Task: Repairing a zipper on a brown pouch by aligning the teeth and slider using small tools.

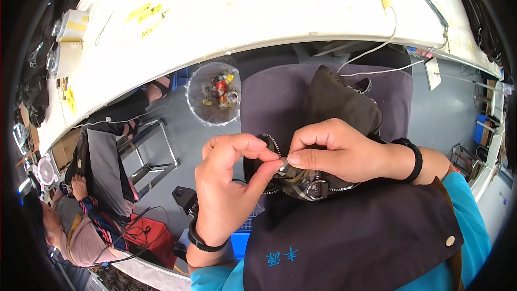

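Note:
A dark olive bag point(339, 102) with zippers, a metal ring and a patterned opening rests on my lap and a dark padded surface point(269, 97). My left hand point(231, 183) pinches a small metal piece point(283, 165) at the zipper with thumb and forefinger. My right hand point(339, 151) grips the same spot from the right, its thumb beside my left fingertips. The piece is partly hidden by my fingers.
A white worktable point(242, 5) with a cord curves across the front. Below it stands a lined bin point(202, 94) holding rubbish. At left, a co-worker point(81, 237) handles dark fabric point(102, 167) beside a red bag point(151, 237). Metal shelving point(484, 124) is at right.

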Available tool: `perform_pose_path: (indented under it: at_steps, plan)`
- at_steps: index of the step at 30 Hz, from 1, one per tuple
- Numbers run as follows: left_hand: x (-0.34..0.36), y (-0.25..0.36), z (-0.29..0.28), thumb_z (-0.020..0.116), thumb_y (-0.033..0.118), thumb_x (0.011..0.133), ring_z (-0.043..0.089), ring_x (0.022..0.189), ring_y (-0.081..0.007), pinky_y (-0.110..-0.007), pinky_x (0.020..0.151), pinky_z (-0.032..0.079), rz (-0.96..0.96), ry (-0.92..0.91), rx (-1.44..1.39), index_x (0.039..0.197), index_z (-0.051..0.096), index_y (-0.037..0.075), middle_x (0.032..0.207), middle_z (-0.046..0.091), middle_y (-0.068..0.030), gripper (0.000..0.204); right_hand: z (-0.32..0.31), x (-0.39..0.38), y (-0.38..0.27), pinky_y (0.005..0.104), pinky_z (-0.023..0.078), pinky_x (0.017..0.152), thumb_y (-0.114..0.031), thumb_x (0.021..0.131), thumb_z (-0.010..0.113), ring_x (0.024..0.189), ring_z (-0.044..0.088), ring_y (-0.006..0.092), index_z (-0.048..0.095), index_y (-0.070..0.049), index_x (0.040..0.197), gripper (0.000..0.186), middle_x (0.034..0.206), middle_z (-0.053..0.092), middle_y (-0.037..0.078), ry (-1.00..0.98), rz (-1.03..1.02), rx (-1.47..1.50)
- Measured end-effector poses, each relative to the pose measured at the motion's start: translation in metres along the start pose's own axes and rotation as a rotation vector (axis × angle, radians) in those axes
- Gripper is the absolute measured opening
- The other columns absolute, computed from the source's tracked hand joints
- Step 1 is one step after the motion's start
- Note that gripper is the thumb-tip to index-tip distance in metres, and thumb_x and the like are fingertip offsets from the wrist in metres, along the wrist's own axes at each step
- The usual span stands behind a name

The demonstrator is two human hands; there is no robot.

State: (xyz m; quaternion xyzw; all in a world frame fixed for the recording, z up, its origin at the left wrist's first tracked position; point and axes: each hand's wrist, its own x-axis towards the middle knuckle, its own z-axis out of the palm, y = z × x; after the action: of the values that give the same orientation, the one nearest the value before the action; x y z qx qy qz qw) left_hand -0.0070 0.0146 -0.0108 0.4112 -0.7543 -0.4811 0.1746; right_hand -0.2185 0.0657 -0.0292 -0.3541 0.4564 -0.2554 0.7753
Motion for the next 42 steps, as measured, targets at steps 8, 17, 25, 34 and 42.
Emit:
perform_pose_path:
  at_steps: [8, 17, 25, 34, 42]
  plan:
    - [0.001, -0.009, -0.004, 0.071, -0.011, 0.074, 0.060, 0.080, -0.0102, -0.023, 0.077, 0.046, -0.162, -0.110, -0.214, 0.101, 0.049, 0.001, 0.082, 0.064, -0.0051, 0.036, 0.007, 0.002, 0.007, 0.0257, 0.036, 0.051, -0.018, 0.094, 0.060, 0.059, 0.042, 0.0044, 0.061, 0.000, 0.083, 0.022, 0.062, 0.052, 0.000, 0.046, -0.109, -0.083]
    - [-0.005, -0.007, 0.006, 0.075, -0.003, 0.072, 0.061, 0.068, -0.0145, -0.028, 0.077, 0.043, -0.119, 0.021, -0.100, 0.093, 0.054, 0.006, 0.077, 0.066, -0.0011, 0.032, 0.006, 0.003, 0.004, 0.0240, 0.039, 0.055, -0.016, 0.095, 0.059, 0.063, 0.045, 0.0034, 0.061, 0.000, 0.084, 0.020, 0.067, 0.054, -0.002, 0.032, -0.049, -0.058]
    - [-0.012, -0.023, 0.004, 0.069, -0.010, 0.074, 0.054, 0.078, -0.0110, -0.025, 0.070, 0.044, 0.004, 0.053, -0.555, 0.100, 0.050, 0.005, 0.081, 0.063, -0.0029, 0.036, 0.000, 0.012, 0.004, 0.0218, 0.041, 0.062, -0.014, 0.096, 0.058, 0.072, 0.048, 0.0019, 0.061, 0.000, 0.087, 0.017, 0.075, 0.057, -0.004, 0.037, -0.030, 0.046]
    - [-0.003, -0.075, -0.023, 0.067, 0.011, 0.088, 0.051, 0.072, -0.0080, -0.027, 0.075, 0.042, -0.267, 0.627, -1.025, 0.101, 0.053, 0.008, 0.083, 0.058, 0.0009, 0.019, -0.002, 0.011, 0.004, 0.0227, 0.041, 0.063, -0.014, 0.096, 0.057, 0.071, 0.047, 0.0025, 0.061, 0.001, 0.084, 0.019, 0.074, 0.056, -0.004, 0.079, 0.035, 0.128]
    - [0.029, -0.114, -0.109, 0.067, 0.007, 0.088, 0.049, 0.065, -0.0014, -0.017, 0.060, 0.039, -0.118, 1.067, -0.639, 0.095, 0.055, 0.008, 0.078, 0.058, 0.0038, 0.014, -0.003, 0.015, 0.005, 0.0210, 0.040, 0.064, -0.015, 0.095, 0.058, 0.071, 0.046, 0.0020, 0.062, -0.001, 0.085, 0.018, 0.075, 0.056, -0.005, 0.086, 0.074, 0.172]
